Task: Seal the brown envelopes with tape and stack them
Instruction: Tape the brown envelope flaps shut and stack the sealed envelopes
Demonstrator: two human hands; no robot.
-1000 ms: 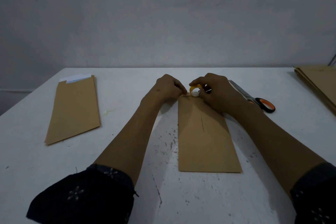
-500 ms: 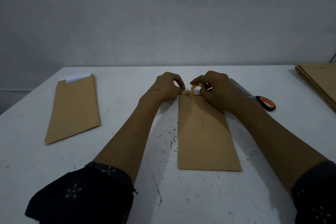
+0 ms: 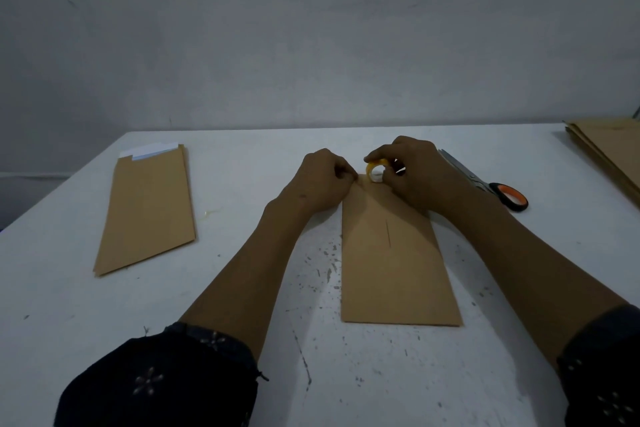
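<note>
Tabletop [image 3: 242,340], white and scuffed with dark specks, carried everything for the job, and judged by how things lay, the work was only partly through. At the far right edge sat a pile of brown envelopes [image 3: 613,149], cut off by the frame; whether these were sealed ones already stacked or a supply waiting could not be told. On the left lay another brown envelope [image 3: 149,215], flat, with white paper [image 3: 149,151] showing out of its far end, so it looked not yet sealed. In the middle, lengthwise between the forearms, lay the envelope in hand [image 3: 394,263], its far end under both hands, and that seemed to be the step under way: laying tape across the closure. Sealing this one, sealing the left one and stacking appeared to be what was left. Scissors [image 3: 485,184] with an orange and black handle lay on the tabletop just right of the right wrist, the blades partly hidden behind the hand. The right hand [image 3: 415,173] had its fingers curled around a small yellow tape roll [image 3: 375,172], held at the far end of the middle envelope. The left hand [image 3: 325,184] was curled too, fingertips drawn together at the envelope's far left corner just beside the roll, apparently pinching or pressing down the tape's free end, though the strip itself was too thin to make out.
</note>
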